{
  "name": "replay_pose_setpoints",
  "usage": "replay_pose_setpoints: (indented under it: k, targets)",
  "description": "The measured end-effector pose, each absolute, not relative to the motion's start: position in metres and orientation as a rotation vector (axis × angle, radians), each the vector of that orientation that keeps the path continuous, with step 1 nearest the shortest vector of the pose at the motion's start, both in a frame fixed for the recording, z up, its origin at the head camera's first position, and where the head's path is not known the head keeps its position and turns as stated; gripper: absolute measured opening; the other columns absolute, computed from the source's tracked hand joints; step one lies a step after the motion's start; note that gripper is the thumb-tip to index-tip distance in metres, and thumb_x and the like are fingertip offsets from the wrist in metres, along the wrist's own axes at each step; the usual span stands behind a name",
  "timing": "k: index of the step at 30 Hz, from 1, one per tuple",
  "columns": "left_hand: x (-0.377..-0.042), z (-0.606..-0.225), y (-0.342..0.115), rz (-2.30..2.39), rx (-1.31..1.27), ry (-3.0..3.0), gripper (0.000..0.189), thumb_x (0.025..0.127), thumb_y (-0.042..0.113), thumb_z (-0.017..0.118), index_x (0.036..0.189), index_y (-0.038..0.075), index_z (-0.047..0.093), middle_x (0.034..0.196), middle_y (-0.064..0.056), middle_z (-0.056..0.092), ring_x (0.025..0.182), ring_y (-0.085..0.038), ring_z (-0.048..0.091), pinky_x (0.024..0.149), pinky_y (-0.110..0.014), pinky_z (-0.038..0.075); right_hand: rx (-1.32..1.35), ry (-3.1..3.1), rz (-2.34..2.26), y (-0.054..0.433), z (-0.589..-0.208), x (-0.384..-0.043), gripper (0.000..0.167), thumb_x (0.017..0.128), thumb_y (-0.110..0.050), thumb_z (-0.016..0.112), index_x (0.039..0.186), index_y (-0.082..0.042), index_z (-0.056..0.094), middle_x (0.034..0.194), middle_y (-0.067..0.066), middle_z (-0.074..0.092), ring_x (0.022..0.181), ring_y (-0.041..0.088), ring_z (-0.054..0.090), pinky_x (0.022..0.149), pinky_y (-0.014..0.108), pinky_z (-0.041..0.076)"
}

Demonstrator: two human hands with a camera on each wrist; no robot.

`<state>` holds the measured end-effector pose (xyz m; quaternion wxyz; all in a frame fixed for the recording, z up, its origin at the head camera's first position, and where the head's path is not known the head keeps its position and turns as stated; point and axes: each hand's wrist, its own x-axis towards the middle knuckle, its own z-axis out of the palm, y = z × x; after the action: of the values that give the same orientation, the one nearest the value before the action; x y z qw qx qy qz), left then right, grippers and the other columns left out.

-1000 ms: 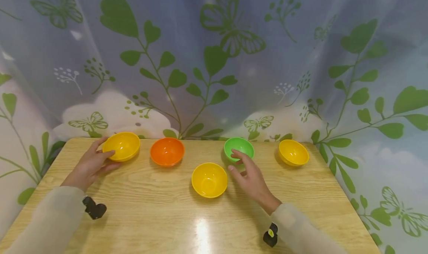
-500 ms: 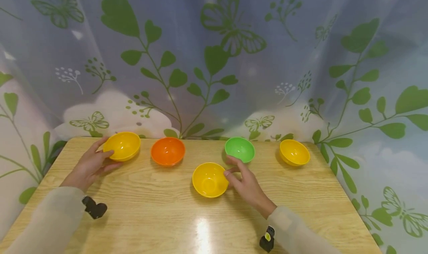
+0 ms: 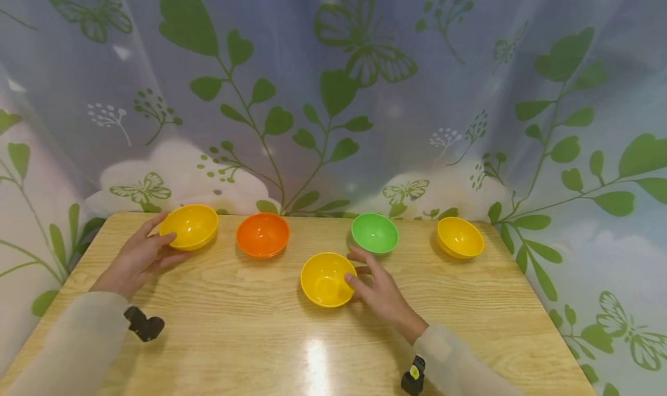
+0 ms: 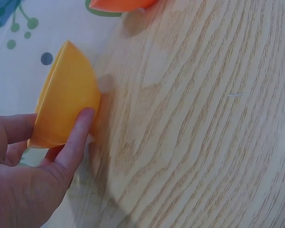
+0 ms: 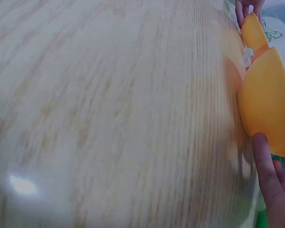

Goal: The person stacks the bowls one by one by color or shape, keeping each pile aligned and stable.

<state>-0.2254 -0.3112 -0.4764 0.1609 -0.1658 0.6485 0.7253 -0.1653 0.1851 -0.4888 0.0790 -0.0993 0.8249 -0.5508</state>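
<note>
My left hand [image 3: 136, 260] grips a yellow bowl [image 3: 194, 225] at the table's back left corner, thumb over its rim and fingers along the outside. The left wrist view shows this yellow bowl [image 4: 69, 104] from the side, with a finger [image 4: 78, 135] lying against its wall. Nearer the middle stands a second yellow bowl [image 3: 324, 283]. My right hand [image 3: 384, 297] pinches its right edge, thumb inside the rim and the other fingers outside. From the right wrist, one fingertip [image 5: 260, 140] shows low on that bowl's wall [image 5: 266, 97].
Along the back edge stand an orange bowl [image 3: 263, 235], a green bowl [image 3: 375, 234] just behind my right hand, and a third yellow bowl [image 3: 460, 237] at the right. All are on a wooden table [image 3: 234, 338]. A leaf-patterned curtain [image 3: 292, 48] hangs close behind it.
My right hand has come from over the green bowl, left and down to the middle yellow bowl, and now holds its rim. My left hand stays on its bowl.
</note>
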Motion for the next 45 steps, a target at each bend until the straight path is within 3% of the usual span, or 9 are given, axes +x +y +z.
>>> replay_pose_setpoints:
  k: [12,19,26,35,38,41,45]
  targets:
    - [-0.223,-0.464,-0.313,2.014,-0.373,1.914,0.08,0.118,0.016,0.044,0.175,0.035,-0.008,0.179,-0.027,-0.014,0.158,-0.044,0.027,0.109,-0.039,0.061,-0.311,2.376,-1.73,0.183,-0.495,-0.163,0.063,0.106,-0.01,0.067,0.164,-0.009,0.044,0.169,0.017,0.045,0.138,0.043,0.056,0.083,0.033,0.07]
    - [-0.221,-0.46,-0.311,2.002,-0.342,1.924,0.079,0.118,0.016,0.044,0.175,0.033,-0.008,0.179,-0.027,-0.014,0.16,-0.045,0.025,0.107,-0.037,0.061,-0.292,2.357,-1.736,0.182,-0.498,-0.161,0.062,0.106,-0.01,0.068,0.164,-0.012,0.047,0.166,0.016,0.048,0.134,0.041,0.058,0.081,0.033,0.07]
    - [-0.22,-0.455,-0.302,1.959,-0.321,1.967,0.076,0.118,0.016,0.042,0.176,0.029,-0.006,0.18,-0.026,-0.013,0.162,-0.046,0.021,0.107,-0.038,0.062,-0.282,2.333,-1.73,0.183,-0.5,-0.161,0.062,0.106,-0.009,0.068,0.163,-0.012,0.047,0.166,0.019,0.047,0.138,0.043,0.057,0.086,0.034,0.07]
    - [-0.22,-0.449,-0.292,1.94,-0.261,1.981,0.073,0.119,0.017,0.041,0.176,0.031,-0.002,0.18,-0.026,-0.01,0.165,-0.048,0.017,0.111,-0.04,0.06,-0.291,2.313,-1.722,0.182,-0.502,-0.16,0.063,0.106,-0.008,0.067,0.165,-0.015,0.045,0.172,0.014,0.042,0.145,0.045,0.053,0.092,0.03,0.068]
    - [-0.22,-0.446,-0.288,1.94,-0.241,1.985,0.073,0.119,0.017,0.041,0.177,0.029,-0.002,0.18,-0.027,-0.007,0.164,-0.048,0.02,0.112,-0.042,0.059,-0.302,2.28,-1.739,0.183,-0.502,-0.159,0.064,0.107,-0.007,0.065,0.166,-0.015,0.043,0.173,0.016,0.039,0.146,0.047,0.051,0.092,0.033,0.069]
    - [-0.221,-0.444,-0.284,1.926,-0.227,2.006,0.073,0.118,0.017,0.043,0.177,0.028,-0.001,0.179,-0.029,-0.001,0.158,-0.045,0.032,0.112,-0.042,0.059,-0.309,2.264,-1.746,0.183,-0.502,-0.159,0.065,0.107,-0.007,0.065,0.167,-0.015,0.041,0.173,0.017,0.038,0.147,0.048,0.05,0.092,0.033,0.069]
    - [-0.221,-0.44,-0.278,1.902,-0.192,2.035,0.073,0.118,0.017,0.043,0.177,0.026,0.001,0.178,-0.03,0.006,0.138,-0.027,0.053,0.11,-0.042,0.06,-0.316,2.282,-1.74,0.184,-0.502,-0.158,0.065,0.107,-0.009,0.065,0.167,-0.015,0.042,0.17,0.019,0.04,0.149,0.048,0.05,0.097,0.031,0.067]
